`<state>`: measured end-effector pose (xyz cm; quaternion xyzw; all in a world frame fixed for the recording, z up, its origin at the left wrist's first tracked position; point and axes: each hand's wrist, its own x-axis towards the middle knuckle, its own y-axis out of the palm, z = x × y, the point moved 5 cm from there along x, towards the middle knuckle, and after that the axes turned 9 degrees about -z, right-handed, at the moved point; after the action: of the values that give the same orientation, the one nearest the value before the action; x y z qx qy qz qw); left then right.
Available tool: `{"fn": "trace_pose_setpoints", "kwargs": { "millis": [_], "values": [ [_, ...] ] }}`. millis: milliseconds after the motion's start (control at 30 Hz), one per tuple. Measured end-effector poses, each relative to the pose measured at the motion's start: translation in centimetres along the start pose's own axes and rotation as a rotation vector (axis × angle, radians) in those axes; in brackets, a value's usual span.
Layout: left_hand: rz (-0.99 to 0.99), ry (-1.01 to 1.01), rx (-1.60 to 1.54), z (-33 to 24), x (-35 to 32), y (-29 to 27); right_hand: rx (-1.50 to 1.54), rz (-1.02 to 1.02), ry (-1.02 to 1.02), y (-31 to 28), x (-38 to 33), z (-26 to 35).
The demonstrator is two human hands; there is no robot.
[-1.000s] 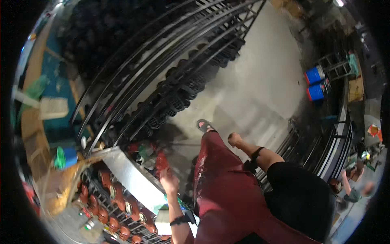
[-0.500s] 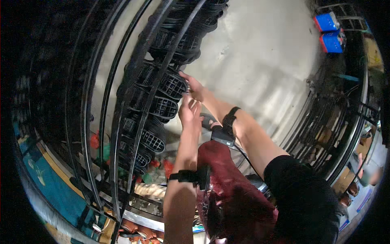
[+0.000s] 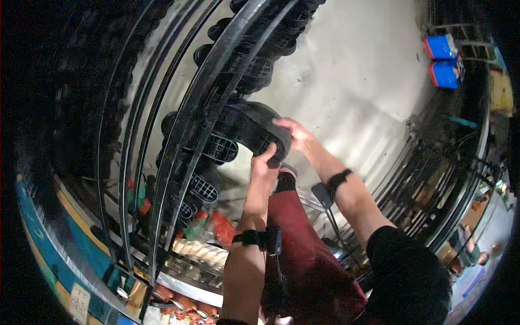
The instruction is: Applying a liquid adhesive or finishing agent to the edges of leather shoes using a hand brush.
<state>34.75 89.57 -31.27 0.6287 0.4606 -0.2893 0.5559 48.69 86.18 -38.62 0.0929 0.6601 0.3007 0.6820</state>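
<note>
Two hands meet on one black shoe sole (image 3: 254,130), held up at the near edge of a black metal rack (image 3: 179,162). The left hand (image 3: 265,165) grips the sole's lower rim, fingers curled and pressed together around it; the right hand (image 3: 295,138) closes over the end nearest the person, fingers wrapped on the edge with the thumb hidden. Each forearm carries a dark wristband, and a dark red apron (image 3: 309,260) hangs below. Judged from this view, the sole is at the rack but not yet released, so the placing or removal is only partly done. Further soles (image 3: 216,149) already stand in a row along the rack bars, their grid treads facing outward, and more fill the upper tiers (image 3: 260,65). Beyond lies pale concrete floor (image 3: 352,81), with two blue crates (image 3: 444,59) toward the far corner. Compared with the frame half a second earlier, the hands have risen and now grasp a larger sole, and the camera has tilted closer.
</note>
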Motion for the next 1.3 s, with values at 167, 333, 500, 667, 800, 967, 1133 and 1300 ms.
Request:
{"fn": "trace_pose_setpoints", "kwargs": {
  "millis": [167,333,500,667,800,967,1133,1300],
  "values": [
    [0.137,-0.186,-0.266,1.1,-14.7,-2.7,-0.318,-0.453,-0.515,3.4,-17.8,-4.9],
    [-0.076,0.082,0.298,1.9,-34.3,-12.6,-0.576,-0.576,-0.539,10.6,-34.0,-11.3],
    [-0.107,0.259,-0.126,-5.1,-54.8,-17.7,-0.887,-0.426,-0.606,8.3,-38.5,-9.8],
    [-0.544,0.837,-0.291,-0.2,-66.5,-32.3,-1.526,0.07,-0.75,19.8,-37.6,-16.0],
    [-0.652,0.861,-0.614,-0.9,-62.3,-47.8,-1.863,0.394,-0.671,32.6,-37.7,-28.9],
    [-1.212,0.392,0.389,-5.1,-58.4,-63.4,-2.436,1.095,-0.543,42.7,-39.9,-51.4],
    [-1.426,0.628,0.17,-0.2,-67.1,-62.1,-2.66,1.635,-0.05,44.1,-38.0,-75.7],
    [-1.338,0.198,-0.02,13.4,-69.5,-59.7,-2.21,1.409,-0.708,43.5,-30.7,-86.9]
  ]
}}
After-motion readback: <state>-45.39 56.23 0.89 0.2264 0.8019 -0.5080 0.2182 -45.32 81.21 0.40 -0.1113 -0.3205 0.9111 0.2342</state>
